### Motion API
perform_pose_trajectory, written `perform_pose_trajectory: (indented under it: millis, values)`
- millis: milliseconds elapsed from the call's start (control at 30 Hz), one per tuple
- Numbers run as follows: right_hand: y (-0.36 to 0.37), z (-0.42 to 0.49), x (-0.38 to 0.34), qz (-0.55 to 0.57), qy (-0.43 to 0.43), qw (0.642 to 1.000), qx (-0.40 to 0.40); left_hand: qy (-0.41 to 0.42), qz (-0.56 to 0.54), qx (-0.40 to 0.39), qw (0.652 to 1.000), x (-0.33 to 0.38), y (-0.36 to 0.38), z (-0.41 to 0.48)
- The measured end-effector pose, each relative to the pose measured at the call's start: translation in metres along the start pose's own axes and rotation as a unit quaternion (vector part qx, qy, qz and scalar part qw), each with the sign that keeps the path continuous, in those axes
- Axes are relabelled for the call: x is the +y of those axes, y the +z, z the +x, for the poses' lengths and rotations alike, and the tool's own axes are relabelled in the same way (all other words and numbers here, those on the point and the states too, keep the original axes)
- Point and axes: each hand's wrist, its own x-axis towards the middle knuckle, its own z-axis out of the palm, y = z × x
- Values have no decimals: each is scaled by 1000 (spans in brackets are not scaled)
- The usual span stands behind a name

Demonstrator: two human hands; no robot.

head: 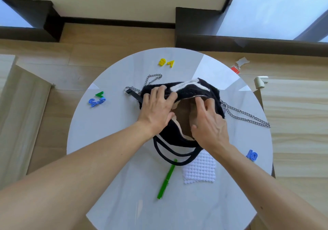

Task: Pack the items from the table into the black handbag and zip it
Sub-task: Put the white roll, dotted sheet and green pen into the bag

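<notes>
Pen [166,179], green, lies on the tabletop [124,203] nearest the viewer, beside a white beaded pouch [200,169], both behind the wrists. Left hand [158,108] presses flat, fingers spread, on the black handbag [193,89]. Right hand [208,123] spreads its fingers at the open mouth, grasping nothing. Beyond the fingertips, yellow letters [166,62] sit well apart.

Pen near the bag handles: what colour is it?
Bright green; the pen shows best in the head view.
</notes>
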Motion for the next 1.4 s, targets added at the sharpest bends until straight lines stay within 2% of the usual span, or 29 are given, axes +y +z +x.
perform_pose_trajectory:
  millis: [100, 167, 267, 333, 433, 500, 567, 700, 767, 867, 933, 967, 1000, 1067, 1133, 1200, 1300, 1400]
  values:
    - [1, 12, 4, -5, -32, 996, 78, 45, 12, -63, 997, 0, 7, 2]
    - [1, 21, 11, -25, -39, 994, 103, 50, 38, -115, 991, -2, 9, 5]
    - [9, 27, 23, -70, -39, 991, 105, 9, 30, -102, 994, -5, 7, 12]
    - [17, 27, 25, 2, 2, 997, 72, -15, -12, -92, 996, -7, 2, 16]
    - [29, 26, 29, 171, 52, 984, -29, -13, -66, -75, 995, -13, -5, 20]
    - [28, 25, 36, 157, 17, 985, -68, 1, -81, -66, 995, -23, -12, 23]
    - [23, 26, 44, 100, -12, 993, -69, 15, -72, -70, 995, -33, -17, 26]
    - [2, 39, 46, -23, -2, 997, -78, 22, -81, -104, 991, -40, -22, 28]
    - [-7, 40, 39, -18, 5, 997, -81, 24, -92, -126, 987, -39, -22, 28]
    - [-15, 19, 20, 89, -19, 996, 14, 18, -104, -139, 985, -42, -26, 30]
    - [-14, -10, 1, 186, -72, 975, 98, 22, -113, -146, 983, -44, -30, 31]
    - [-11, -27, -10, 237, -108, 959, 114, 29, -116, -148, 982, -44, -31, 33]
    - [-5, -46, -25, 290, -141, 942, 99, 34, -118, -153, 981, -46, -32, 32]
    - [8, -79, -53, 361, -182, 914, 16, 46, -124, -158, 979, -46, -32, 33]
    - [24, -101, -81, 380, -193, 902, -64, 51, -129, -161, 977, -49, -33, 32]
    - [40, -109, -104, 372, -196, 902, -103, 53, -132, -160, 977, -51, -34, 32]
    - [58, -107, -133, 375, -159, 906, -115, 58, -131, -156, 977, -52, -33, 31]
    - [74, -100, -154, 374, -95, 919, -82, 62, -130, -155, 977, -53, -32, 29]
